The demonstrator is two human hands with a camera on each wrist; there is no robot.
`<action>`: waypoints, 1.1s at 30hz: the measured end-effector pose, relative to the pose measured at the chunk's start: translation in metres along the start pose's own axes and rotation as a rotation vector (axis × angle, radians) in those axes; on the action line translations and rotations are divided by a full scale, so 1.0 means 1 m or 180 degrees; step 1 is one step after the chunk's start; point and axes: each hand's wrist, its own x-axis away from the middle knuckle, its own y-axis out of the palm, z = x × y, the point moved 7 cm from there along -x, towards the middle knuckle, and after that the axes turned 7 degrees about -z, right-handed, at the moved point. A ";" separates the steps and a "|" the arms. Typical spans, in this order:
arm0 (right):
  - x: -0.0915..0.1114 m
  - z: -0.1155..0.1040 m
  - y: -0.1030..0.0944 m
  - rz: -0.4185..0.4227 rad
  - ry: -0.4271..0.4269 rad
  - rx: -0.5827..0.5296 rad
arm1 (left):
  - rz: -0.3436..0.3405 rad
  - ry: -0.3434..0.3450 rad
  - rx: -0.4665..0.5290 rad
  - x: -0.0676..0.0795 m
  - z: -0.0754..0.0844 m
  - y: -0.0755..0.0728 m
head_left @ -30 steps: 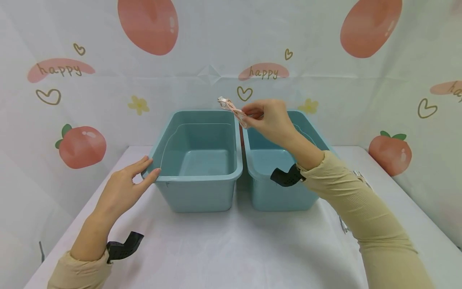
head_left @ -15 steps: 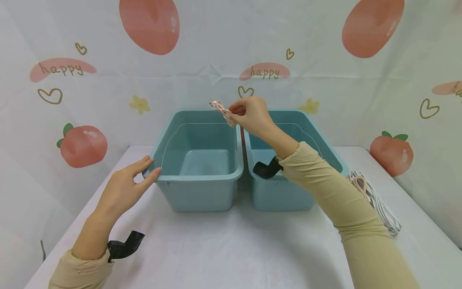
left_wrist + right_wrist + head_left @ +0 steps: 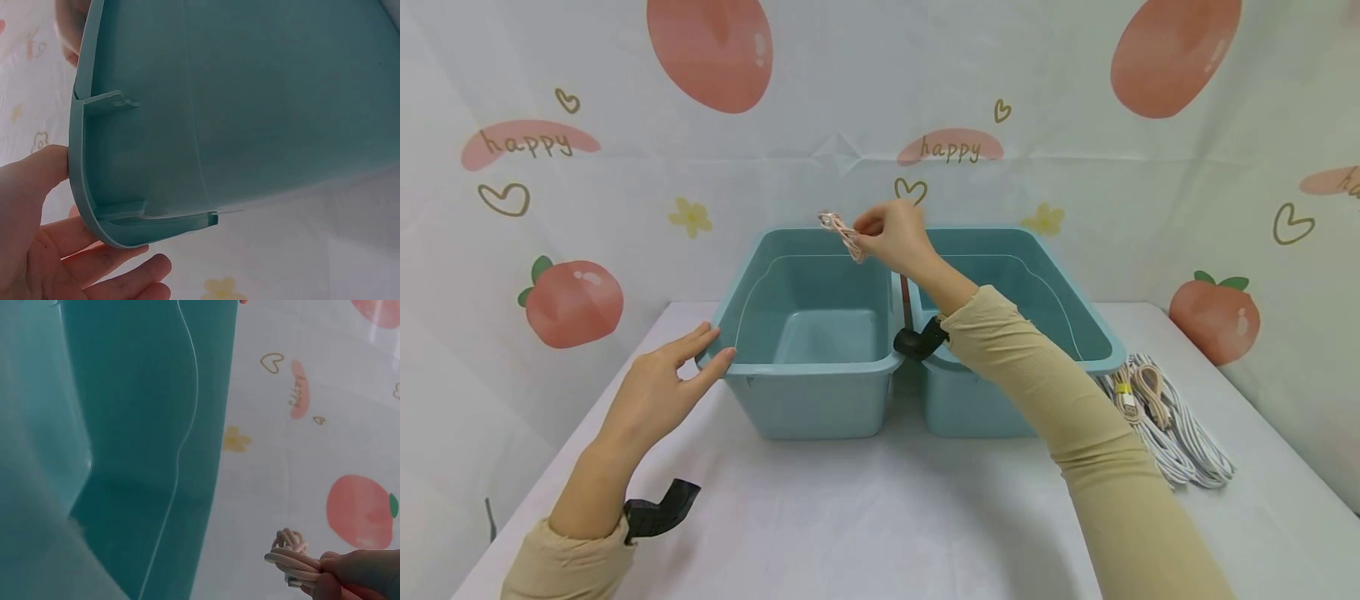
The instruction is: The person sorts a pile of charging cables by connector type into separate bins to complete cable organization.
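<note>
Above the far part of the left blue-green bin, my right hand pinches a coiled pale pink USB cable. In the right wrist view, the cable bundle sits between the thumb and fingers of the hand, its loops free. My left hand rests against the front left corner of the same bin. The left wrist view has the thumb touching the rim, with loosely straight fingers spread around the corner from outside; that hand holds nothing else.
A matching bin stands close on the right, a dark red strip visible in the narrow gap. Several coiled cables, grey-white and pink, lie on the white table to its right. A printed cloth hangs behind.
The right hand has carried the cable leftward, from over the gap between the bins to over the left bin. Its arm has uncovered the cables at the right. The left hand stays put.
</note>
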 end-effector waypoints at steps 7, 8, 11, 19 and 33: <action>-0.009 0.001 0.007 0.0052 0.0095 0.0009 | -0.0012 -0.0018 0.0010 0.000 0.000 0.000; -0.011 0.001 0.008 0.0062 0.0104 0.0011 | -0.0011 -0.0018 0.0008 0.000 0.000 0.000; -0.015 0.001 0.012 0.0082 0.0129 -0.0009 | -0.0006 -0.0018 0.0009 0.000 0.000 0.000; -0.026 0.003 0.030 0.0043 0.0283 -0.0158 | 0.0002 -0.0021 0.0008 0.000 0.000 0.000; -0.035 0.007 0.049 0.0059 0.0578 -0.0548 | 0.0012 -0.0062 -0.0003 0.000 0.000 0.000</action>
